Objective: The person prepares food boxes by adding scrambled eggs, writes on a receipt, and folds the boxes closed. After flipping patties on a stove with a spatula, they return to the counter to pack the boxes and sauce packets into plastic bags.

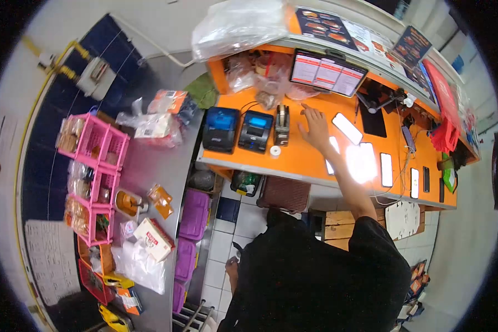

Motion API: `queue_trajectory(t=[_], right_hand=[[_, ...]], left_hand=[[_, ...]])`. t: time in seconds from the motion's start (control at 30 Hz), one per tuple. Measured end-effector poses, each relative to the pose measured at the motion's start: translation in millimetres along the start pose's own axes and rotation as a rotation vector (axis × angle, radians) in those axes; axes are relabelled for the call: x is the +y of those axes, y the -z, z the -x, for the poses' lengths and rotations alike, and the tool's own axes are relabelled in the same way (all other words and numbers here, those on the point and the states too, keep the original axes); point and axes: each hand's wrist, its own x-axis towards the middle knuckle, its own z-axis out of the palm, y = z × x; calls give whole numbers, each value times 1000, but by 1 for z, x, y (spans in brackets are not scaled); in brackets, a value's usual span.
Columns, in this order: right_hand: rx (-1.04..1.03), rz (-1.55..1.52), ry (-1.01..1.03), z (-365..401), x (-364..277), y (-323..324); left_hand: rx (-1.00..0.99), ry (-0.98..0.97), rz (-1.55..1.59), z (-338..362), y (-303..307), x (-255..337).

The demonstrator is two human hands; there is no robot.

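Lying flat and open on the orange tabletop (293, 159), the right hand (315, 128) sat beside a glowing white phone (347, 128). I could not tell if the left hand (232, 269) was open. Pink baskets (98, 145) held snack packs (69, 135).

Your left grip (232, 269) is mostly hidden behind your black shirt (315, 276), so whether it is clenched or loose cannot be told. The phones (361, 161) on the orange desk (293, 157) glare white (screens unreadable), and your right forearm (346, 177) covers part of another. Text on the tablet (327, 72) and menu cards (326, 23) is too small to read. A yellow object (113, 320) is cut off by the bottom edge.
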Motion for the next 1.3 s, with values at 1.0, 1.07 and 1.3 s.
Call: queue_trajectory(t=[1.0,1.07,1.3], right_hand=[[-283,-724,1125,140,-648,-118],[-375,-652,1121,141,-647,-133],[-401,-633,870,195,-680,-85]], left_hand=[[896,138,275,162,159,-8],[899,192,206,208,231,-14],[1398,130,-66,295,498,-74]])
